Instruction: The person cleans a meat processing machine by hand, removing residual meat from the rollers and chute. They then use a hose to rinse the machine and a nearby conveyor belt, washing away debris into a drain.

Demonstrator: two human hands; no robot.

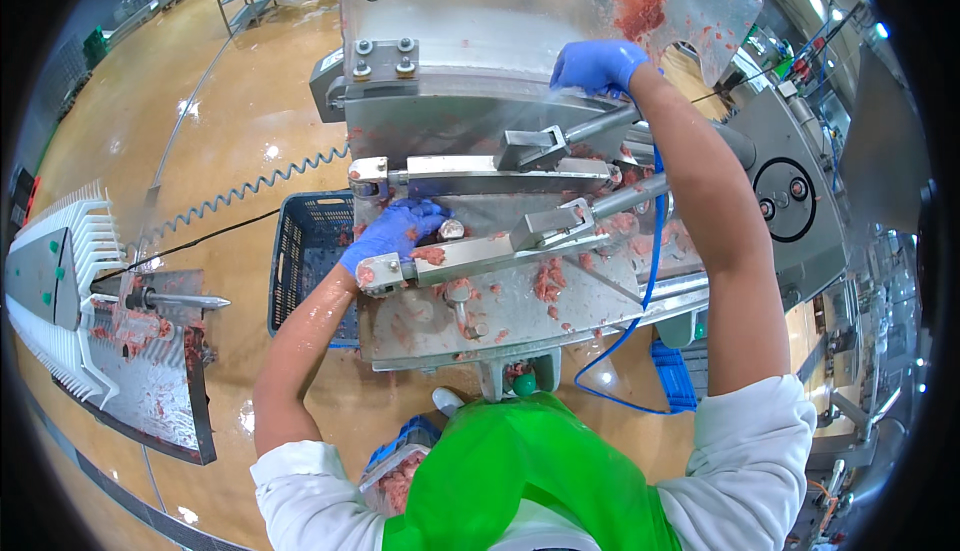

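Note:
My left hand (397, 230), in a blue glove, reaches between the two steel clamp bars of a meat-processing machine, close to a round metal stud (451, 230). Its fingertips are partly hidden, so I cannot tell whether it grips anything. Pink meat scraps cling to the lower bar (472, 257) and the steel bed (420, 322). Above the upper bar (510, 168), my gloved right hand (600, 67) is closed on the end of a blue hose (658, 210). A fine spray shows at that hand's left, against the steel housing (465, 18); the nozzle is hidden by the fingers.
A dark blue perforated crate (311, 206) stands left of the bed. Farther left is a meat-smeared machine part with white tines (94, 225) and a metal spike (191, 301). A coiled cable (255, 186) crosses the wet floor. A bag of meat (401, 483) sits by my apron.

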